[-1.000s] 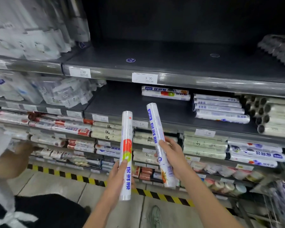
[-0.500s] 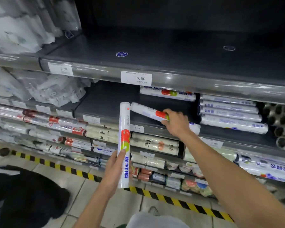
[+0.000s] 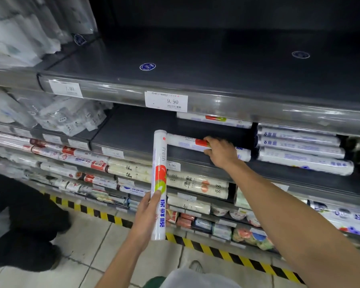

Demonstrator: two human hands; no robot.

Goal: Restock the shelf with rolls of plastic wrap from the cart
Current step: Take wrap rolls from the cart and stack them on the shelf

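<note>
At the bottom centre of the frame, nearest us, our left hand [image 3: 146, 215] holds one roll [image 3: 159, 183] upright, fingers [image 3: 156, 195] wrapped closed around its lower half; it waits its turn, well apart from the shelf.

Just above and to the right, our right hand [image 3: 221, 151] reaches onto the middle shelf [image 3: 133, 132]. Its fingers are curled closed over a second roll [image 3: 185, 142], which lies flat on the dark shelf board, lengthwise along the front. We judge this roll to be all but placed, the hand not yet off it.

Behind it, near the back of the same shelf, one matching roll [image 3: 214, 120] lies alone. To the right, past a divider, stand stacked blue rolls [image 3: 299, 146]. Most of this shelf's left part is bare, so we reckon the restock is only at its start: two rolls down or nearly so, one in hand, and much room left. The cart is not in view, so we cannot tell how many remain.

Lower shelves at centre and left are crowded with other wraps. A price tag [image 3: 166, 101] reading 9.90 hangs on the rail of the top shelf [image 3: 216, 65], which is dark and nearly bare in the upper half of the frame. Below runs tiled floor [image 3: 87, 256] with a yellow-and-black strip [image 3: 222, 253]; a dark-clothed person [image 3: 19, 221] is at lower left.
</note>
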